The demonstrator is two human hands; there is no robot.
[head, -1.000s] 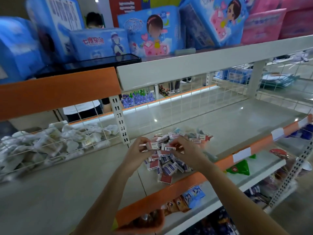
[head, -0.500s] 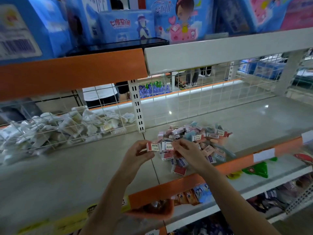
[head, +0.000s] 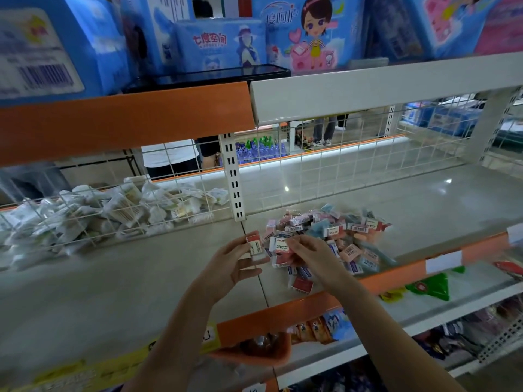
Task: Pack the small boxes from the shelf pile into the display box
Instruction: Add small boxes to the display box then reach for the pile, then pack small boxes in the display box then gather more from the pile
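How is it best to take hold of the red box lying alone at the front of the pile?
Pinch the red box across its two long side edges, from above. It lies flat on the shelf, apart from the pile, so only those edges offer a grip.

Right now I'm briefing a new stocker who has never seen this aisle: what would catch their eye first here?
First, the two hands at centre: the left hand grips a small box, the right hand pinches a 2B-marked box at the near edge of the pile of small boxes on the grey shelf. Then the big blue cartoon packs on the top shelf, and the white packets behind the wire grid at left.
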